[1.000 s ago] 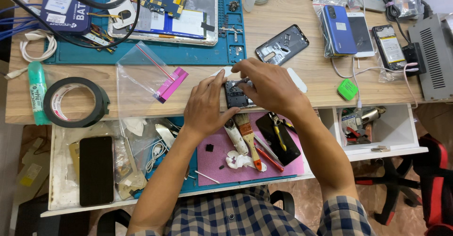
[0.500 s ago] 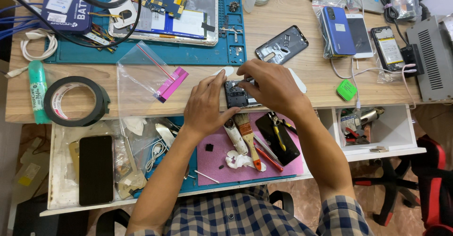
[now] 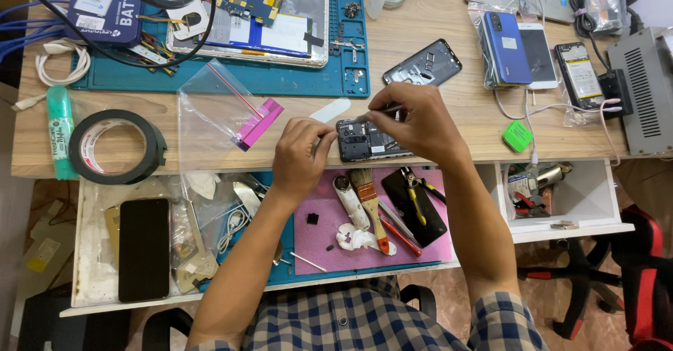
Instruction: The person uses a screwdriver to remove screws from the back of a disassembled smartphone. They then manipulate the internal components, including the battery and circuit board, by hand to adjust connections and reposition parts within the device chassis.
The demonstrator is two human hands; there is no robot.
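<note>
An opened phone [image 3: 364,143] with its dark inner parts showing lies at the front edge of the wooden desk [image 3: 420,35]. My left hand [image 3: 300,156] pinches its left end and holds it steady. My right hand [image 3: 413,121] is closed on a thin metal tool [image 3: 371,115], whose tip points down at the phone's upper left part. A white flat pry tool [image 3: 331,110] lies just behind the phone.
A clear zip bag [image 3: 217,112], a black tape roll [image 3: 116,146] and a green tube [image 3: 60,130] sit to the left. A blue mat [image 3: 280,81] with a dismantled tablet is behind. The open drawer holds a pink mat [image 3: 329,242], brush [image 3: 370,207], pliers, black phone [image 3: 144,249]. Several phones lie right.
Both hands stay over the opened phone. My right hand has shifted slightly, with the tool tip moving along the phone's upper part.
</note>
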